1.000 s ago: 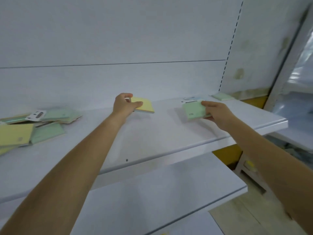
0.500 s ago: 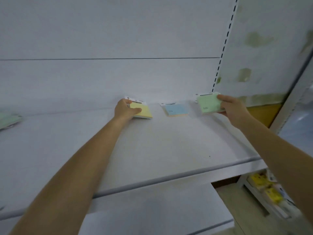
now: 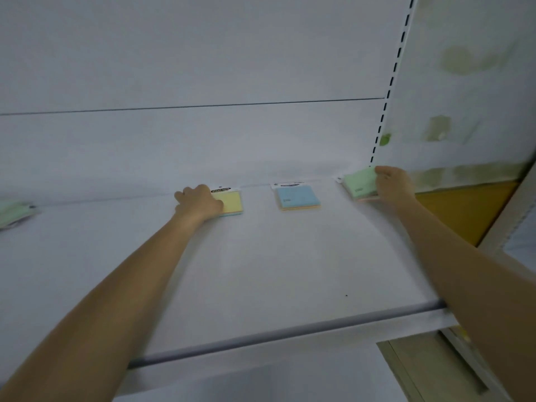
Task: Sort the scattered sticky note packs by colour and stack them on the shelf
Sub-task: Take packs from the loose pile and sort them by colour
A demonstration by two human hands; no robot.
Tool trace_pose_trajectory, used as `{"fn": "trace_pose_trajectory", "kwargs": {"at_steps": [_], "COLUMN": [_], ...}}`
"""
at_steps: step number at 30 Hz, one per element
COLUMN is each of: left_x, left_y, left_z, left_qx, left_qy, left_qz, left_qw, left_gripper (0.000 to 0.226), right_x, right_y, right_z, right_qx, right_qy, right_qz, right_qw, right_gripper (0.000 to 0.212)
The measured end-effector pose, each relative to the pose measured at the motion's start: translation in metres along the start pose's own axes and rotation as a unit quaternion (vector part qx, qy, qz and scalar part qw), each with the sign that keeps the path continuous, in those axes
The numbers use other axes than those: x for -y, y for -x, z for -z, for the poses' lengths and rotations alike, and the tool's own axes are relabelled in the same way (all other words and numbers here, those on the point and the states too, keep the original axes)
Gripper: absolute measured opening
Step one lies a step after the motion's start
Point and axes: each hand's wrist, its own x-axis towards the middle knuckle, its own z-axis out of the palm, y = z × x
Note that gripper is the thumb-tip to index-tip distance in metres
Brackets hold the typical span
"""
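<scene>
— How many packs did you have along the rear edge of the shelf point(image 3: 261, 271)?

— Three, one of each colour: a yellow pack point(image 3: 232, 200), a blue pack point(image 3: 297, 195) and a green pack point(image 3: 359, 182), side by side but apart. At the shelf's left edge lay more green packs point(image 3: 13, 211), too blurred to count.

— And your two hands?

— Your left hand point(image 3: 198, 206) lay over the left part of the yellow pack, fingers curled and holding it down flat. Your right hand point(image 3: 393, 185) pinched the right side of the green pack at the rear right corner, thumb on top; whether that pack lay flat I could not tell.

— How did the packs look?

— Each was a square pad with a white header card at its far end; the yellow one's card bore a black oval label. The yellow pad showed a teal layer at its near edge, and the blue one orange layers underneath. The blue pack lay untouched between your hands.
</scene>
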Motion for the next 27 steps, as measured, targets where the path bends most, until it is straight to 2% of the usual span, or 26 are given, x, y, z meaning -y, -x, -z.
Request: {"fn": "trace_pose_trajectory", "kwargs": {"at_steps": [2, 4, 6, 9, 11, 13, 23, 27], "left_x": [-0.008, -0.025, -0.049, -0.081, -0.090, -0.090, -0.090, -0.090], "left_y": [0.011, 0.025, 0.047, 0.081, 0.091, 0.092, 0.094, 0.095], "left_z": [-0.004, -0.010, -0.018, -0.036, -0.048, -0.055, -0.055, -0.050], "left_qx": [-0.041, -0.068, -0.008, 0.113, 0.139, 0.155, 0.154, 0.165], "left_qy": [-0.017, -0.004, -0.002, -0.048, -0.072, -0.047, -0.039, -0.055], "left_qz": [-0.068, -0.218, -0.362, -0.460, -0.475, -0.461, -0.453, -0.447], "left_qw": [0.997, 0.974, 0.932, 0.880, 0.866, 0.873, 0.877, 0.877], "left_gripper": [0.044, 0.042, 0.041, 0.047, 0.051, 0.053, 0.055, 0.054], "right_x": [-0.005, -0.010, -0.015, -0.017, -0.018, -0.019, -0.019, -0.009], "right_y": [0.003, 0.003, 0.000, 0.000, 0.004, 0.007, 0.013, 0.022], "right_z": [-0.003, -0.006, -0.006, -0.004, -0.003, -0.002, -0.003, -0.004], "right_qx": [0.002, 0.005, 0.013, 0.045, 0.094, 0.117, 0.075, 0.034], "right_qy": [0.074, 0.127, 0.182, 0.205, 0.235, 0.251, 0.258, 0.276], "right_qz": [0.042, 0.074, 0.088, 0.095, 0.093, 0.085, 0.087, 0.170], "right_qw": [0.996, 0.989, 0.979, 0.973, 0.963, 0.957, 0.959, 0.945], "right_gripper": [0.040, 0.040, 0.040, 0.037, 0.048, 0.056, 0.057, 0.054]}}
